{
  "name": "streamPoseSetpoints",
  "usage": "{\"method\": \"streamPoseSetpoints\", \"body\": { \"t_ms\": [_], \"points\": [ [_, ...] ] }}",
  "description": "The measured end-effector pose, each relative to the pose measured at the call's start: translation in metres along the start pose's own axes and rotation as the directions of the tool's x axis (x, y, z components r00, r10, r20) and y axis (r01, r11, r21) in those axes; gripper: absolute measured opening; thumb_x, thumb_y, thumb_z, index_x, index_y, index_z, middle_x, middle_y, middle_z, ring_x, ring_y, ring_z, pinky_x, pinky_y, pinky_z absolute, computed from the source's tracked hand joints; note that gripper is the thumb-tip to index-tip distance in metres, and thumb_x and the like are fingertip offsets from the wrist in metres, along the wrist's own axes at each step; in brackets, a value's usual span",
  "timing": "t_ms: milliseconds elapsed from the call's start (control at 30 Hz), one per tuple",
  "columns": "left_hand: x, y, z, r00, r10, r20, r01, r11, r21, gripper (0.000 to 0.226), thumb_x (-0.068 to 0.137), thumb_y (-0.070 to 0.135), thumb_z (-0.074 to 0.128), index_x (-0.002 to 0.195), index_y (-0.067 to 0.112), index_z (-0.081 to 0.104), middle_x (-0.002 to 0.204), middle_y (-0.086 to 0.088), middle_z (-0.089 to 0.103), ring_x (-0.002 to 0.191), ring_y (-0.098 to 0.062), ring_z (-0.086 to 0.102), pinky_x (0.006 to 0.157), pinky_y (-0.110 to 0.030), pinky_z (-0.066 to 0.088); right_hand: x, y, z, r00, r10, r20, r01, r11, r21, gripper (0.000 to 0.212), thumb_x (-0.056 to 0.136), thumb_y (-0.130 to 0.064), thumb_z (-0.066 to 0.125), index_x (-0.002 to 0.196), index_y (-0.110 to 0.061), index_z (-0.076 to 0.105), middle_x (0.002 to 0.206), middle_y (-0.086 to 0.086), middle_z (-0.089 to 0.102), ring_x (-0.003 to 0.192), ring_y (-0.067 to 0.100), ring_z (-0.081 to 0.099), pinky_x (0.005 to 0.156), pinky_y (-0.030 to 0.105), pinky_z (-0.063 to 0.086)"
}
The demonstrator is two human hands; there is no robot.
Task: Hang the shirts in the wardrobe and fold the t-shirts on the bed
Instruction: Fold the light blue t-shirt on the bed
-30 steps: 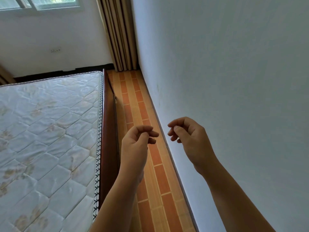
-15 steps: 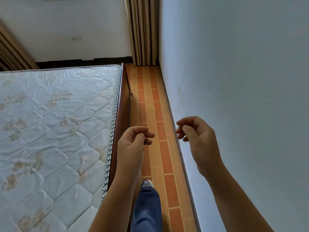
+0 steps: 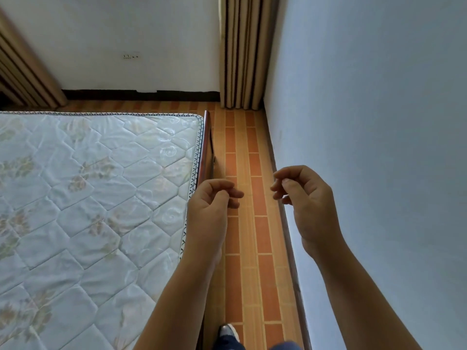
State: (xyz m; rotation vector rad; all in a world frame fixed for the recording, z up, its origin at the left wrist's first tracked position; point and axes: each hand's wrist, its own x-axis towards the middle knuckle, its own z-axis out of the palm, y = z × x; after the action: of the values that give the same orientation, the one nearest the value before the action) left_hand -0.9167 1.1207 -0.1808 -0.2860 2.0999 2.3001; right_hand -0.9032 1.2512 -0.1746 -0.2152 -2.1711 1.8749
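The bed (image 3: 88,198) fills the left, its frame edge (image 3: 207,147) running near to far. Right of it lies a strip of floor (image 3: 247,248), bounded on the right by a wall (image 3: 379,147). A curtain (image 3: 242,51) hangs in the far corner. Both hands, the left hand (image 3: 209,213) and the right hand (image 3: 305,205), hang over the strip, apart.

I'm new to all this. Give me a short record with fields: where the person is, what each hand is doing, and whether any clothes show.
place: narrow tiled floor strip between the bed and the wall
bed: bare quilted mattress, nothing lying on it
left hand: left hand raised, fingers curled, holding nothing
right hand: right hand raised, fingers curled, holding nothing
shirts or t-shirts: none in view
wardrobe: not in view
far end: striped curtain in the corner
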Motion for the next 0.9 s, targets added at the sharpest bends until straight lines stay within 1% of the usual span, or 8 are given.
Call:
{"method": "streamPoseSetpoints", "body": {
  "t_ms": [100,233,467,533,633,700,800,900],
  "points": [
    [0.048,0.0,0.012,0.999,-0.033,0.024,0.033,0.999,0.015,0.029,0.093,-0.007,0.04,0.084,0.01,0.061,0.075,-0.004,0.066,0.058,0.0,0.058,0.052,-0.008,0.043,0.053,0.011,0.011,1.0,0.024,-0.005,-0.024,1.0,0.007,0.029,0.095,-0.001,0.043,0.082,-0.022,0.058,0.076,-0.002,0.062,0.067,0.003,0.062,0.064,0.011,0.05],
    [0.128,0.002,0.036,0.999,-0.017,-0.028,0.018,1.0,0.005,0.028,0.093,-0.007,0.04,0.085,0.008,0.062,0.075,-0.005,0.066,0.058,0.001,0.059,0.051,-0.008,0.042,0.135,0.026,0.016,1.0,0.022,0.013,-0.022,1.0,0.013,0.03,0.095,0.0,0.042,0.082,-0.021,0.059,0.075,-0.002,0.062,0.067,0.002,0.062,0.064,0.011,0.05],
    [0.284,0.012,0.13,1.0,-0.003,0.023,0.001,0.997,0.074,0.025,0.093,-0.005,0.041,0.089,0.006,0.062,0.074,-0.002,0.067,0.059,-0.001,0.059,0.055,-0.008,0.044,0.326,0.046,0.007,0.999,-0.042,0.032,0.04,0.998,0.048,0.029,0.095,0.001,0.042,0.083,-0.018,0.059,0.075,0.001,0.062,0.065,0.002,0.06,0.062,0.011,0.049],
    [0.333,0.029,0.158,0.999,0.023,0.023,-0.024,0.997,0.07,0.024,0.093,-0.005,0.041,0.091,0.004,0.063,0.074,-0.003,0.068,0.06,-0.002,0.059,0.055,-0.008,0.044,0.382,0.043,0.004,0.996,-0.063,0.065,0.059,0.996,0.06,0.028,0.095,0.001,0.042,0.083,-0.017,0.059,0.075,0.002,0.061,0.065,0.003,0.06,0.062,0.011,0.048],
    [0.402,0.058,0.194,0.994,0.11,0.018,-0.111,0.991,0.075,0.024,0.092,-0.007,0.041,0.091,0.003,0.062,0.077,-0.007,0.067,0.061,-0.001,0.059,0.055,-0.008,0.043,0.459,0.043,0.003,0.992,-0.091,0.086,0.087,0.995,0.051,0.026,0.095,0.001,0.042,0.084,-0.016,0.059,0.075,0.003,0.061,0.066,0.004,0.059,0.062,0.011,0.048],
    [0.438,0.069,0.211,0.99,0.138,0.028,-0.14,0.988,0.071,0.024,0.092,-0.008,0.041,0.089,0.004,0.061,0.078,-0.009,0.067,0.061,0.0,0.059,0.055,-0.008,0.042,0.501,0.045,0.007,0.992,-0.08,0.099,0.074,0.996,0.058,0.026,0.095,0.001,0.042,0.083,-0.016,0.059,0.075,0.003,0.062,0.066,0.004,0.059,0.062,0.012,0.048],
    [0.486,0.069,0.224,0.995,0.103,0.01,-0.103,0.992,0.071,0.024,0.091,-0.009,0.041,0.088,0.004,0.062,0.079,-0.012,0.067,0.06,0.0,0.059,0.054,-0.008,0.042,0.555,0.055,0.018,0.985,-0.058,0.161,0.049,0.997,0.058,0.025,0.094,0.001,0.043,0.084,-0.016,0.06,0.074,0.002,0.062,0.066,0.003,0.059,0.062,0.013,0.048],
    [0.545,0.061,0.228,0.997,0.015,-0.075,-0.014,1.0,0.024,0.024,0.09,-0.01,0.04,0.09,0.001,0.062,0.077,-0.01,0.067,0.057,0.001,0.058,0.051,-0.007,0.041,0.613,0.066,0.03,0.979,-0.036,0.202,0.027,0.999,0.047,0.024,0.094,0.0,0.044,0.085,-0.015,0.061,0.074,0.002,0.062,0.066,0.003,0.059,0.063,0.014,0.049]
  ]
}}
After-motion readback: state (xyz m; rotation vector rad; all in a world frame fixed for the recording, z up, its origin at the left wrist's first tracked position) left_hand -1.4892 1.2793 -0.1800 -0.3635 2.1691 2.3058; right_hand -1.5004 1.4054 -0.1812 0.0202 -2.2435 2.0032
